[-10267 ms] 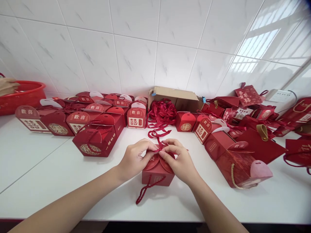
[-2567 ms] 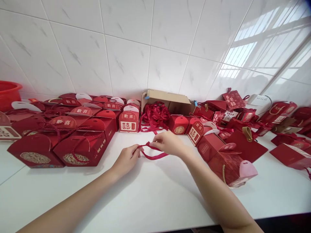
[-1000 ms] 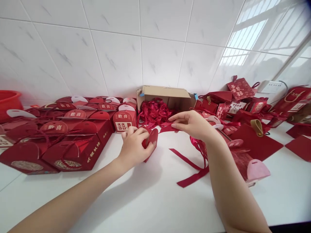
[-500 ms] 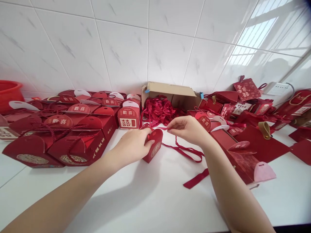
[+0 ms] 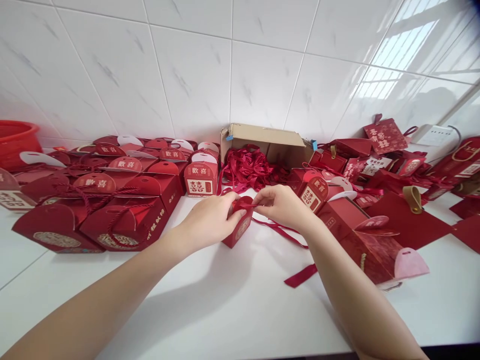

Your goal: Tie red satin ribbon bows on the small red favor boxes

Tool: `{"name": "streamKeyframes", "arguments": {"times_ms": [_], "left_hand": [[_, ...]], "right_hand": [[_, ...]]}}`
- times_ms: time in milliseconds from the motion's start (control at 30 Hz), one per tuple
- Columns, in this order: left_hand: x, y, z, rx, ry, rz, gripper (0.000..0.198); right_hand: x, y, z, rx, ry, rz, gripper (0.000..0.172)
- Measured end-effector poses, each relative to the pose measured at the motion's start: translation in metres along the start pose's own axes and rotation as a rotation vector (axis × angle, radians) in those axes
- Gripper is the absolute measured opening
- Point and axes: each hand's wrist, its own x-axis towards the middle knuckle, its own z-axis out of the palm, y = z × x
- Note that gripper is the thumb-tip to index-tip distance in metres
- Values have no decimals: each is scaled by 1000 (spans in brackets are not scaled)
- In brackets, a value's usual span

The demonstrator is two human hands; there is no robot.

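A small red box (image 5: 240,230) stands upright on the white table, with my left hand (image 5: 212,217) closed around its upper left side. My right hand (image 5: 277,205) pinches a thin red ribbon (image 5: 245,204) at the upper right of that box. The ribbon's loose part (image 5: 285,231) trails over the table beneath my right wrist, and a flat, wider ribbon end (image 5: 301,276) lies nearer the front. Behind the hands sits a cardboard box (image 5: 270,134) full of tangled red ribbon (image 5: 247,167).
Closed red gift boxes (image 5: 123,220) stand in rows at the left, beside a red basin (image 5: 18,145). More red boxes (image 5: 360,240) and bags (image 5: 463,160) crowd the right. A white power strip (image 5: 435,135) is near the tiled wall.
My right hand has moved slightly down and left to the small box's top, bringing the pinched ribbon with it. My left hand keeps its hold. The view has shifted slightly.
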Motion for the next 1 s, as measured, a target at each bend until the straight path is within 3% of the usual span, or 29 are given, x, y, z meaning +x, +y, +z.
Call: {"name": "streamKeyframes", "arguments": {"times_ms": [267, 367, 433, 533, 633, 667, 733, 833, 900, 1000], "left_hand": [[2, 3, -5, -161, 44, -14, 36], [-1, 6, -11, -205, 124, 12, 34], [-5, 8, -15, -262, 191, 96, 33], [-9, 10, -21, -319, 281, 246, 36], [-7, 6, -25, -277, 366, 219, 53], [-5, 3, -25, -233, 356, 162, 58], [0, -6, -24, -104, 225, 30, 55], [9, -21, -21, 20, 1, -90, 27], [13, -27, -20, -2, 8, -128, 19], [15, -29, -22, -61, 25, -151, 21]], "right_hand": [[0, -4, 10, 5, 46, 20, 7], [1, -3, 8, 60, 135, 11, 29], [2, -3, 9, 186, 141, -33, 32], [5, -6, 10, 494, 44, -92, 23], [-2, -15, 2, 670, 103, -125, 19], [-8, -20, -4, 688, 160, -150, 17], [-25, -31, -19, 698, 291, -206, 13], [-51, -48, -40, 704, 450, -297, 10], [-58, -53, -46, 723, 482, -342, 11], [-46, -45, -36, 735, 393, -290, 13]]}}
